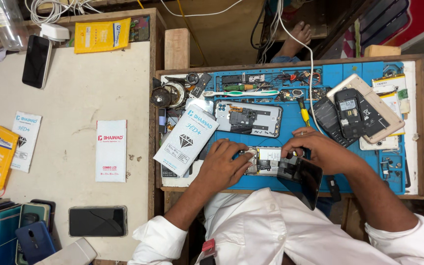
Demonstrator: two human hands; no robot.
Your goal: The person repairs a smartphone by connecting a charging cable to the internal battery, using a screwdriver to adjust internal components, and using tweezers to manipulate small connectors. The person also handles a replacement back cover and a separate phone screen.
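Head view shows an opened phone (266, 161) lying near the front edge of the blue mat (290, 128) on the bench (420, 122), its circuit boards and pale battery bare, its dark screen panel (304, 177) folded out toward the right. Left hand (224, 164) presses flat-fingered on its left end; right hand (320, 149) pinches inside its right end.

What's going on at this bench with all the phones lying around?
A person in a white shirt bends over a blue work mat with an opened phone on it. The left hand steadies the phone's left end, while the right hand works at its right end, where a dark screen panel is folded outward. Another opened phone, a toothbrush and a white packet lie just beyond.
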